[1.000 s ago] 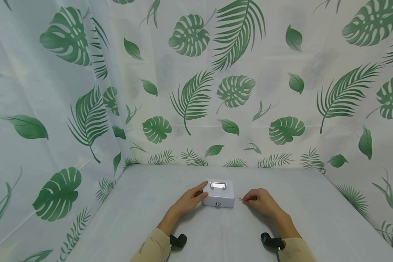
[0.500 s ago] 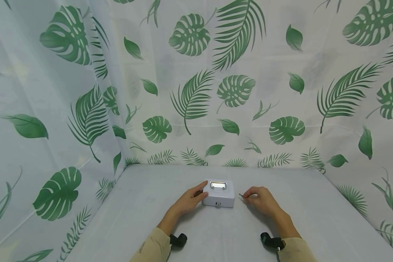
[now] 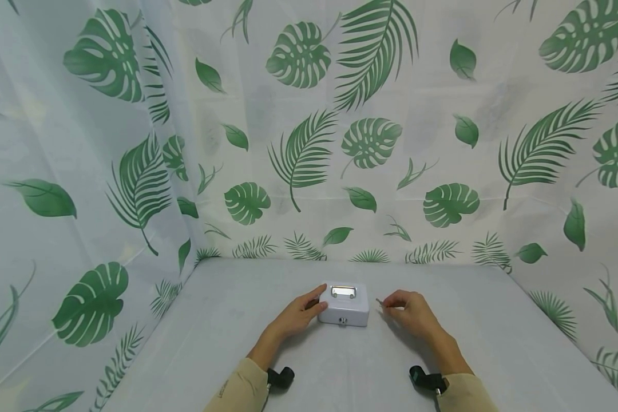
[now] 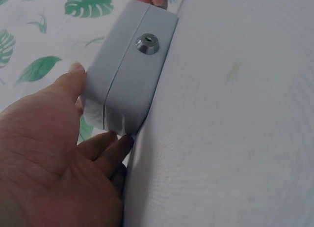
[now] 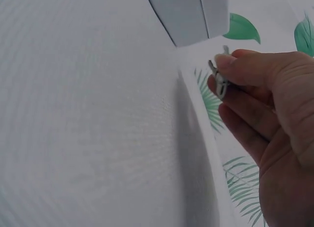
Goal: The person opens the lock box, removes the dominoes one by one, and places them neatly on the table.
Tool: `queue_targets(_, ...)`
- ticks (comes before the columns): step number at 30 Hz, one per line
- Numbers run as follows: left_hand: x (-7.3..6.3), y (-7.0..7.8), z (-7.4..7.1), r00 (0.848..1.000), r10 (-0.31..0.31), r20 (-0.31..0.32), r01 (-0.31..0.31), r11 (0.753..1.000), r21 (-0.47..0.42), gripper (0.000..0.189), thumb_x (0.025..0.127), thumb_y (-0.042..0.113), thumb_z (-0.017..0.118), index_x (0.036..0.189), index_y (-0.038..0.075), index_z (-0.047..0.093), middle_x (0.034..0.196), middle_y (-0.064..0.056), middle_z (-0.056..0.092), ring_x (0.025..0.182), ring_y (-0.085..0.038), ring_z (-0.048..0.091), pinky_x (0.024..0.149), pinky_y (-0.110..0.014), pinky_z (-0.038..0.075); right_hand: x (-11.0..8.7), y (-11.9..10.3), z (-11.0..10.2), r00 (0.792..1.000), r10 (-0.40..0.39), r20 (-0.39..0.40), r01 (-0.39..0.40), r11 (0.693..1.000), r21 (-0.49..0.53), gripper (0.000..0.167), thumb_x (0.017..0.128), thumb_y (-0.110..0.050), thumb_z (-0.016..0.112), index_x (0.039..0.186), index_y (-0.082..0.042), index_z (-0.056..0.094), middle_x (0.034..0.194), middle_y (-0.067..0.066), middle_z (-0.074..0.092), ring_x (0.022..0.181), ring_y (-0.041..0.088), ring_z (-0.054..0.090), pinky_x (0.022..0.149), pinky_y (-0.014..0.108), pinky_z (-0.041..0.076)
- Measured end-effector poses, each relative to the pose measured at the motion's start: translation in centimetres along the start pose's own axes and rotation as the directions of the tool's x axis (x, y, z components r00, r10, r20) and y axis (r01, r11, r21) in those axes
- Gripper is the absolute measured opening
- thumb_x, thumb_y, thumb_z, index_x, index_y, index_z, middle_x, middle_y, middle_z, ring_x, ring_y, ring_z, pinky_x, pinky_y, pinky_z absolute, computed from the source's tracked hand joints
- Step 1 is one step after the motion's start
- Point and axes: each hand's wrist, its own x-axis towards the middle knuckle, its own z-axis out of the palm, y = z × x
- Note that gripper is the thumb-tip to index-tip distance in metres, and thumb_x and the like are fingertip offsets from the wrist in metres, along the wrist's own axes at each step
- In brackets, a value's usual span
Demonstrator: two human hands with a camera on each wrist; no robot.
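Observation:
A small white cash box [image 3: 342, 312] stands on the table with its lid down. Its silver carry handle [image 3: 343, 292] lies flat on top, and a round key lock [image 4: 147, 43] sits in the front face. My left hand [image 3: 294, 316] holds the box at its left end, fingers bent against the lid corner and the lower side. To the right of the box, apart from it, my right hand [image 3: 414, 316] pinches small silver keys [image 5: 221, 87] between thumb and forefinger. Part of the keys is hidden by the fingers.
A pale cloth covers the table [image 3: 226, 309]. Leaf-printed white curtains [image 3: 309, 143] hang behind it and at both sides. Each wrist wears a black camera mount, one by the left sleeve [image 3: 237, 389] and one by the right sleeve [image 3: 466, 393].
My right hand has risen slightly, and the tip of the keys has turned upward in its fingers. The left hand and the cash box have stayed in place.

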Motion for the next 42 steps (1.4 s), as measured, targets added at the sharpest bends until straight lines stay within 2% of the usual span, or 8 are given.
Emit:
queue_targets(6,0.0,0.2,0.1,1.000,0.001,-0.016,0.000,0.999,0.032,0.060,0.106,0.051,0.053,0.161,0.031,0.040,0.165,-0.001,0.043,0.149,-0.028,0.047,0.122,-0.049,0.039,0.2,-0.5,-0.4,0.998,0.010,-0.068,-0.007,0.999,0.044,0.011,0.090,-0.002,0.077,0.096,-0.010,0.078,0.097,0.004,0.079,0.095,0.022,0.073,0.073,0.023,0.058)
queue_targets(16,0.1,0.3,0.2,0.999,0.000,-0.034,0.001,1.000,0.026,0.059,0.106,0.050,0.055,0.160,0.030,0.043,0.163,-0.001,0.045,0.149,-0.027,0.047,0.122,-0.048,0.039,0.9,-1.7,-0.3,0.985,0.009,-0.173,-0.004,1.000,0.031,0.009,0.089,-0.006,0.080,0.096,-0.011,0.077,0.096,0.003,0.078,0.096,0.023,0.072,0.081,0.035,0.056)
queue_targets(24,0.1,0.3,0.2,0.999,0.004,-0.039,-0.003,0.999,0.046,0.060,0.106,0.051,0.055,0.160,0.028,0.043,0.163,0.000,0.045,0.148,-0.025,0.048,0.122,-0.045,0.040,1.6,-2.7,-0.4,0.986,-0.010,-0.166,0.027,0.994,0.104,0.009,0.090,-0.005,0.079,0.098,-0.008,0.076,0.096,0.007,0.078,0.089,0.021,0.075,0.073,0.017,0.059)
queue_targets(29,0.2,0.2,0.3,0.999,0.017,-0.045,-0.014,0.998,0.064,0.060,0.106,0.051,0.055,0.160,0.027,0.043,0.163,0.000,0.046,0.148,-0.024,0.048,0.122,-0.045,0.040,2.1,-3.2,-0.5,0.985,-0.017,-0.172,0.031,0.996,0.081,0.008,0.091,-0.008,0.079,0.099,-0.010,0.077,0.097,0.006,0.079,0.094,0.024,0.074,0.083,0.034,0.060)
queue_targets(31,0.2,0.2,0.4,0.999,0.018,-0.049,-0.015,0.998,0.069,0.060,0.106,0.052,0.055,0.160,0.028,0.043,0.162,-0.001,0.047,0.148,-0.024,0.048,0.122,-0.045,0.041,2.3,-3.4,-0.5,0.985,-0.010,-0.171,0.021,0.998,0.064,0.008,0.091,-0.011,0.078,0.100,-0.012,0.078,0.100,0.006,0.079,0.101,0.027,0.072,0.088,0.046,0.058)
queue_targets(33,0.2,0.1,0.5,0.999,0.018,-0.049,-0.014,0.997,0.071,0.060,0.105,0.052,0.055,0.160,0.028,0.043,0.162,-0.001,0.046,0.148,-0.024,0.048,0.122,-0.045,0.041,2.4,-3.7,-0.5,0.985,-0.003,-0.170,0.013,0.998,0.056,0.009,0.092,-0.013,0.078,0.100,-0.013,0.078,0.102,0.005,0.079,0.105,0.029,0.071,0.089,0.049,0.054)
queue_targets(36,0.3,0.1,0.5,0.999,0.020,-0.048,-0.017,0.998,0.068,0.061,0.105,0.052,0.055,0.160,0.028,0.043,0.162,-0.002,0.046,0.148,-0.024,0.048,0.122,-0.045,0.040,2.5,-3.9,-0.4,0.987,-0.020,-0.160,0.030,0.998,0.064,0.009,0.092,-0.011,0.078,0.100,-0.013,0.078,0.102,0.005,0.080,0.104,0.028,0.072,0.087,0.042,0.056)
queue_targets(42,0.2,0.1,0.3,0.998,0.024,-0.049,-0.020,0.997,0.076,0.061,0.105,0.053,0.055,0.160,0.028,0.043,0.163,-0.001,0.046,0.149,-0.024,0.047,0.122,-0.045,0.040,2.3,-4.5,-0.5,0.989,-0.053,-0.137,0.072,0.987,0.143,0.009,0.090,-0.005,0.079,0.098,-0.010,0.078,0.097,0.006,0.079,0.087,0.019,0.074,0.072,0.021,0.059)
